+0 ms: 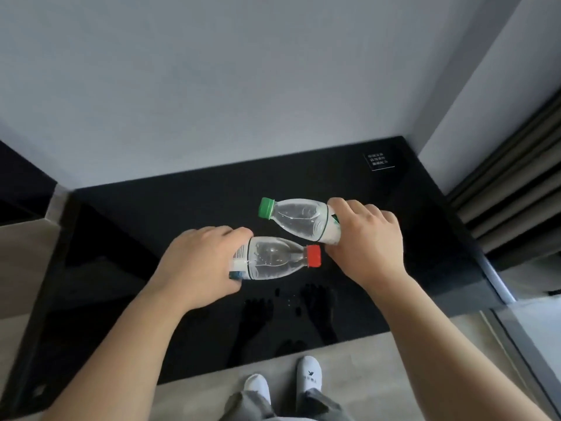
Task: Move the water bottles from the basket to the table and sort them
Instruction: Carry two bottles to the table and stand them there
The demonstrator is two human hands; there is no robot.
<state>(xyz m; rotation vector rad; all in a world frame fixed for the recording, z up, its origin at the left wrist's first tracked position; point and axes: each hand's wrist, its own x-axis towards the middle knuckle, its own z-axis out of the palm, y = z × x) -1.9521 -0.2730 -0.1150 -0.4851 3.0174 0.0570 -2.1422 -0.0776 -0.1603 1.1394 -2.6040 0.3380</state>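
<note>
Currently, from the head view, both bottles lie level above the table's [425, 238] middle: left hand [197, 262] grips the red-capped bottle [273, 261], cap pointing right; right hand [367, 238] grips the green-capped bottle [300, 220], cap left; seemingly neither touches the surface

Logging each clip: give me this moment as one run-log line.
left hand: holds red-capped bottle | right hand: holds green-capped bottle | both sideways above black table | basket: not in view

Dim, soft daylight (wide-angle edge warping)
</note>
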